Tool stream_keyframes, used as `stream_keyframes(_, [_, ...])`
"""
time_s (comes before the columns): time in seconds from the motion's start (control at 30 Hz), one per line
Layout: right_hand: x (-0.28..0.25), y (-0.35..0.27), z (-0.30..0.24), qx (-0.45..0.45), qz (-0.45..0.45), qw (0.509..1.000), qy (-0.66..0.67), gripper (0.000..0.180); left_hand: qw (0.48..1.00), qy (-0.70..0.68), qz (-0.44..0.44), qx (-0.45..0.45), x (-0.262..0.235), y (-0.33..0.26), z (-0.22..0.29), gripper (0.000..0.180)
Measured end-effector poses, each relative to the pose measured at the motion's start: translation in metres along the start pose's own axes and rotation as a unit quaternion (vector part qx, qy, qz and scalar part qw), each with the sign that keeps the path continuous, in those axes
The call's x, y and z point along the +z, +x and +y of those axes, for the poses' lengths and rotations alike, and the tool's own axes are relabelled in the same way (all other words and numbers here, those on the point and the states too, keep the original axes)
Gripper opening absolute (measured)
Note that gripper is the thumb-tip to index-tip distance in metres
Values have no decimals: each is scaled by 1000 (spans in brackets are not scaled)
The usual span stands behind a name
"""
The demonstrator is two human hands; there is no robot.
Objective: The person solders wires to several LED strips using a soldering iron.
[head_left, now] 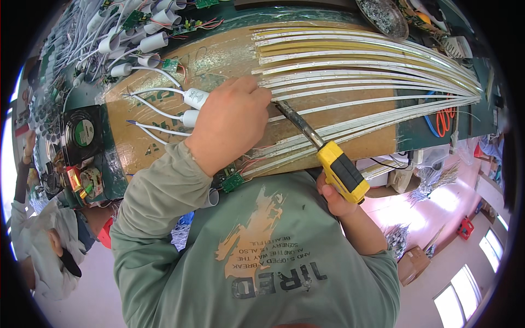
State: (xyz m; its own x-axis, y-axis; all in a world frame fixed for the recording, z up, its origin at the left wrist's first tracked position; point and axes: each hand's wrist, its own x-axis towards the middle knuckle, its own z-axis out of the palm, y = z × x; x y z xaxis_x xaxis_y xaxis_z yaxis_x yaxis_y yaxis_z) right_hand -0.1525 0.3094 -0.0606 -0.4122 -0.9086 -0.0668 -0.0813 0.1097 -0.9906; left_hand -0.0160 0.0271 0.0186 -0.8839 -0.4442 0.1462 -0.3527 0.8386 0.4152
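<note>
My left hand (232,123) is closed above the cardboard, its fingers pinched at the left ends of the LED strips (339,90). Whatever sits between those fingertips is hidden. In my right hand (334,199) is a yellow and black soldering iron (343,170); its dark tip points up and left, close to my left fingers. White cylindrical housings (195,98) with white cables lie just left of my left hand, partly covered by it. Below my left wrist, a green circuit board (232,182) with thin red wires lies at the table's near edge.
A heap of white housings, cables and boards (156,41) fills the far left. A black fan (83,134) stands at the left. At the far right is a metal dish (384,19) of greyish bits. Orange-handled pliers (444,121) lie right. Another person (46,246) is at lower left.
</note>
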Motion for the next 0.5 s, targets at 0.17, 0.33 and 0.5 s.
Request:
stream_keyframes(0.17, [-9, 3, -11, -16, -6, 1000, 4, 24, 1000, -4, 2, 1, 0, 1, -1, 4])
stream_keyframes(0.33, [-13, 28, -46, 41, 81, 982, 166, 75, 1000, -15, 2, -6, 2, 0, -1, 4])
stream_keyframes(0.5, [-44, 71, -62, -77, 211, 965, 137, 66, 1000, -9, 5, 4, 1, 0, 0, 4])
